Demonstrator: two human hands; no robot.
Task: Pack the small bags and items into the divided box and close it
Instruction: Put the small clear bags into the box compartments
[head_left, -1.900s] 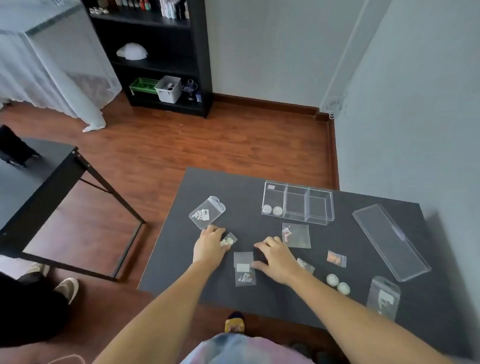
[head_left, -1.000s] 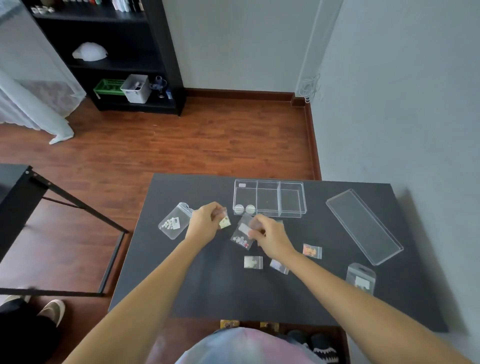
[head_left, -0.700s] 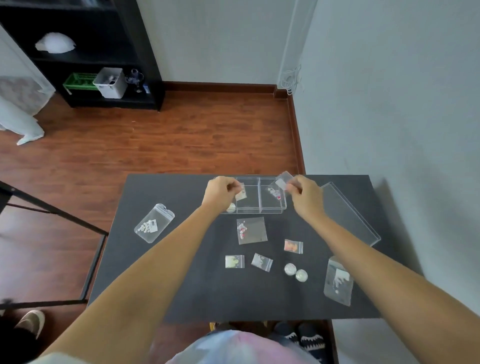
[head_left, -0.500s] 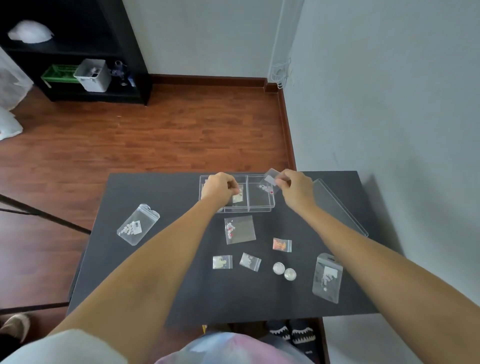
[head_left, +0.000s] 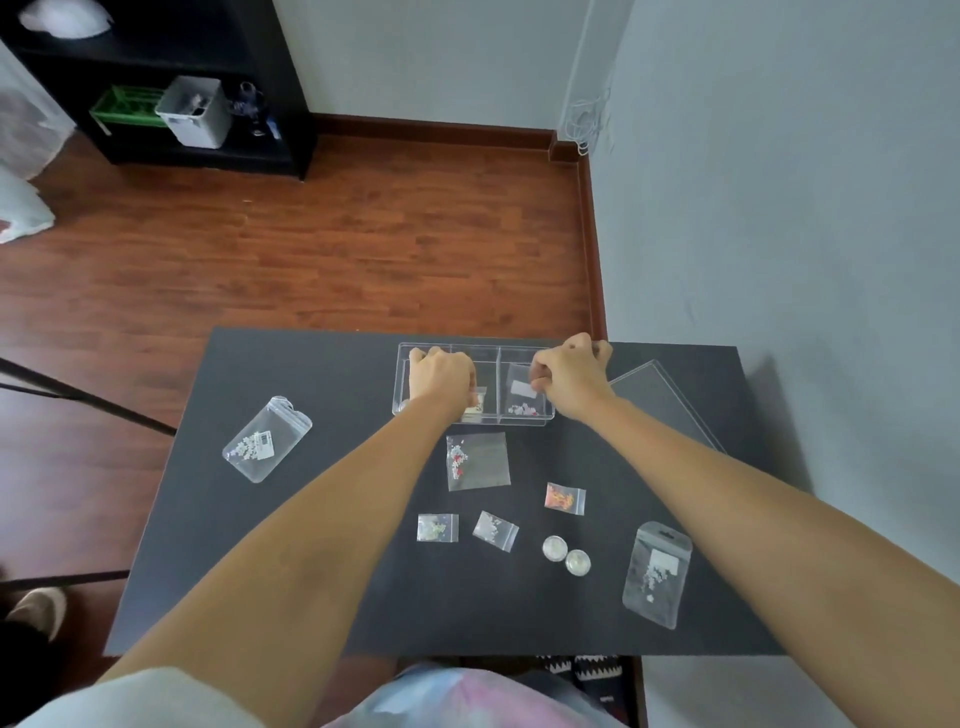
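Observation:
The clear divided box (head_left: 500, 350) stands at the far middle of the black table (head_left: 311, 545). My left hand (head_left: 441, 375) reaches down into its left and middle compartments, fingers curled on a small bag (head_left: 477, 404). My right hand (head_left: 570, 375) pinches a small labelled bag (head_left: 521, 396) that sits tilted in the right compartment. The clear lid (head_left: 670, 402) lies right of the box, partly under my right forearm. On the table lie a medium bag (head_left: 478, 461), an orange bag (head_left: 565, 498), two tiny bags (head_left: 437, 527) (head_left: 495, 530) and two round items (head_left: 566, 555).
A large zip bag (head_left: 266, 439) lies far left on the table and a hanging bag (head_left: 657, 574) near the right front. A grey wall runs along the table's right side. A black shelf (head_left: 208, 78) stands across the wooden floor.
Both hands lifted small bags off the table and carried them forward to the box. The bags have now gone down into the compartments, with my fingers still on them.

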